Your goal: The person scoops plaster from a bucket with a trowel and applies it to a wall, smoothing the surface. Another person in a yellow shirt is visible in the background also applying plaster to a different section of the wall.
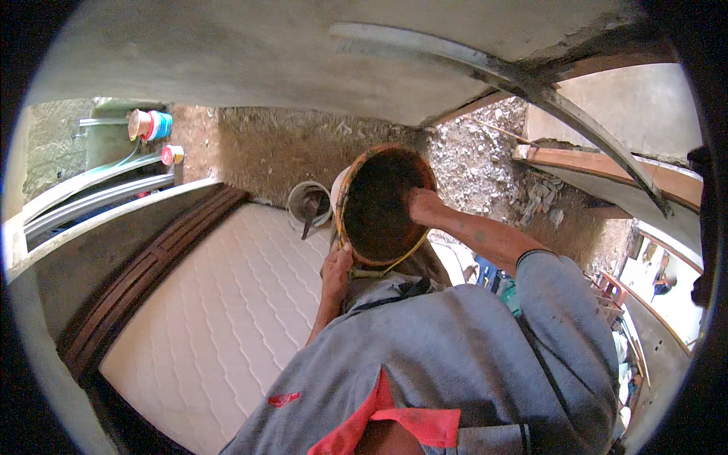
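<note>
A large bucket [342, 199] with a dirty orange-brown rim and a dark inside is tilted toward me in front of my body. The fingers of my left hand [336, 267] are closed on its near left rim, by a thin yellow handle [407, 256]. From the right, my right hand [422, 206] reaches over the rim into the bucket. Its fingers are lost in the dark, so what they hold, if anything, is hidden. Just left of the large bucket stands a small whitish pail [297, 221] with a dark, long-handled tool [310, 211] leaning in it.
A white quilted mattress [212, 303] lies to the left beside a dark wooden bed frame [155, 262]. Rubble [474, 163] covers ground at the right, near a wooden beam [607, 168]. A long curved strip [485, 67] crosses above. Paint buckets [158, 125] stand far left.
</note>
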The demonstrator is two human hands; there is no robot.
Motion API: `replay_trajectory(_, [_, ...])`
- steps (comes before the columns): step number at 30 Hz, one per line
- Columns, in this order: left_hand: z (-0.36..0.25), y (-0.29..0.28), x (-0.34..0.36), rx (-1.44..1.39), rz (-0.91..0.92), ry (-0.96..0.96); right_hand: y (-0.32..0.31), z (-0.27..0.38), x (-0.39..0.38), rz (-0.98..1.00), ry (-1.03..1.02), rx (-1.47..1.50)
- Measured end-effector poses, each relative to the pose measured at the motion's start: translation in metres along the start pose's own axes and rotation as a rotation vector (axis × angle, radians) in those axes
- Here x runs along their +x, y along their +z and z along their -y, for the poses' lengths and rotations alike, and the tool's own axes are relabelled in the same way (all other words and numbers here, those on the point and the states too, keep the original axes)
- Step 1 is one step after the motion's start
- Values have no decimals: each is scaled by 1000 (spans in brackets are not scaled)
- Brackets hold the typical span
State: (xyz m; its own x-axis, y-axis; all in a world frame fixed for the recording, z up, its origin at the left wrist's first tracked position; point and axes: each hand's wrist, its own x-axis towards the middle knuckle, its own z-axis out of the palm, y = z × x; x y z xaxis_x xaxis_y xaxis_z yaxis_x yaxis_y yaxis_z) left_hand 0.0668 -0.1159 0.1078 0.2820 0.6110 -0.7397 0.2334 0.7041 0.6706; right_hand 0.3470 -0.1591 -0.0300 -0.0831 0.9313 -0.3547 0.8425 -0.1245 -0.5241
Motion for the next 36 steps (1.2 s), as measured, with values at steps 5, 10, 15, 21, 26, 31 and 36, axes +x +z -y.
replay_trajectory(5, [1,-4,-2,33,29,93,67,8,-26,100,-321,45])
replay_trajectory(10, [-8,1,-11,-25,-137,82,29,64,-12,61,-440,240])
replay_trajectory(15, [-17,-9,-12,-66,-178,51,-11,120,22,638,592,1592])
replay_trajectory(21, [-21,-2,6,-186,-185,59,-76,110,4,646,579,1670])
replay_trajectory(26, [-32,11,16,-42,-45,175,-97,47,33,233,455,490])
replay_trajectory(31, [-39,19,15,-32,7,152,-28,28,45,511,287,528])
replay_trajectory(36, [-25,11,17,26,-5,87,1,-25,32,503,544,701])
